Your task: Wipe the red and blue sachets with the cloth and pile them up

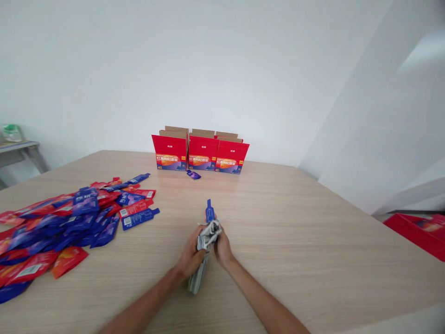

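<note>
A grey-and-white striped, crumpled bundle (205, 239) that looks like folded cloth is held between both hands, low over the table's near middle. My left hand (190, 255) is closed on its left side, the thumb lying across it. My right hand (222, 243) grips its upper right end, with most of its fingers hidden behind it. Just beyond the hands a blue spouted pouch (209, 212) shows its narrow neck pointing away from me. Its lower part is covered, and I cannot tell whether fingers touch it.
On the left of the wooden table (313, 241) spreads a heap of red and blue pouches (83, 218). Three open red cartons (203, 154) stand in a row at the back, a small purple pouch (193, 175) before them. Another red box (417, 232) is at the far right.
</note>
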Available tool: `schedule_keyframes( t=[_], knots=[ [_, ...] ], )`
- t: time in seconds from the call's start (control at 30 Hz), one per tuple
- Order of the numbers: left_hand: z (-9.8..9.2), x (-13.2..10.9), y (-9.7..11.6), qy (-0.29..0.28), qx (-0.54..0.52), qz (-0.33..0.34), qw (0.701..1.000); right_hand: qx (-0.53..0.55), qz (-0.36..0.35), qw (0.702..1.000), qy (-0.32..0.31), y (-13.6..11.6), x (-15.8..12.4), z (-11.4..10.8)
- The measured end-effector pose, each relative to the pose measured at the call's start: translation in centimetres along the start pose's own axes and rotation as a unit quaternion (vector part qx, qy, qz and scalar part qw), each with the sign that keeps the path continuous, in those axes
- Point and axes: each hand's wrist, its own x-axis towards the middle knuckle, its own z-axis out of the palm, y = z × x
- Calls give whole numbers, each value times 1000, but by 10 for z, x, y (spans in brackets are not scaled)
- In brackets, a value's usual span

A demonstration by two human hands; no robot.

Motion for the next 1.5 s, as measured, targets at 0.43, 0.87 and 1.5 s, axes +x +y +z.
schedule_keyframes(
  t=[0.43, 0.87, 1.5],
  knots=[
    [-5, 6, 2, 136, 34, -34, 990, -12, 1, 1000, -20, -5, -2, 5],
    [-47, 25, -4, 293, 123, 14, 948, -156, -84, 974, -138, -12, -33, 30],
    [-55, 29, -13, 334, 57, -34, 940, -156, -47, 973, -161, -17, -24, 20]
  ],
)
